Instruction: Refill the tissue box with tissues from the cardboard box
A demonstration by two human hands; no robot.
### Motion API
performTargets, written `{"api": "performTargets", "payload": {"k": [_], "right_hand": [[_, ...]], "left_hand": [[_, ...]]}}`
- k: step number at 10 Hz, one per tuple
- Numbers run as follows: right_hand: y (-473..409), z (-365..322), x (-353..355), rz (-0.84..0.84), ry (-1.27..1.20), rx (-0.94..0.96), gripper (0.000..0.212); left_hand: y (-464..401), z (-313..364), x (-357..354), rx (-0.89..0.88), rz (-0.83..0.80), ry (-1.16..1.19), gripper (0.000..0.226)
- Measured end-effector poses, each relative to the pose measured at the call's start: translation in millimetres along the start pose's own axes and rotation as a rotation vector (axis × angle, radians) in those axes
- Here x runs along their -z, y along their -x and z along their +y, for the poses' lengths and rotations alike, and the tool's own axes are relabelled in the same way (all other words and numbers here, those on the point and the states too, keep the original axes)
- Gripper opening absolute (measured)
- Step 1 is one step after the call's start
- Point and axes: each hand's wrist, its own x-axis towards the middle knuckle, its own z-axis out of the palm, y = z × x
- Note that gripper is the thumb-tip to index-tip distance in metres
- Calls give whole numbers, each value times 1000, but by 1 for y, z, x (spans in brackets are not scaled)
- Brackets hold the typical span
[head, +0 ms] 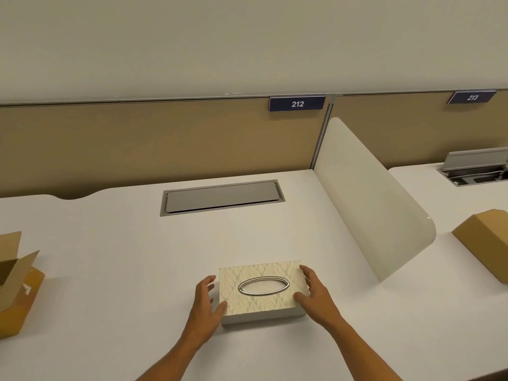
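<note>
Cream tissue box (1), flanked by left hand, right hand, fingers spread; 2 cardboard boxes.

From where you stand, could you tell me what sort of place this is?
Probably a shared office or library study area: numbered seat signs 212 and 213, a white desk divider, and a desk cable hatch.

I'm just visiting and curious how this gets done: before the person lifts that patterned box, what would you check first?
1. Left hand on the tissue box: ok, thumb at the near corner, fingers beside the left end.
2. Right hand on it: ok, at the right end.
3. Tissue showing in the oval opening: not ok, none visible.
4. Cardboard box open: ok, flaps up at the left edge.
5. Tissues inside it: cannot tell.
6. Desk space around: ok.
</note>
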Motion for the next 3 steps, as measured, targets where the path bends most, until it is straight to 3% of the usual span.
{"api": "performTargets", "payload": {"k": [3], "right_hand": [[-45,-42,-12,23,473,298,95]], "left_hand": [[-44,31,25,-75,58,-343,70]]}}
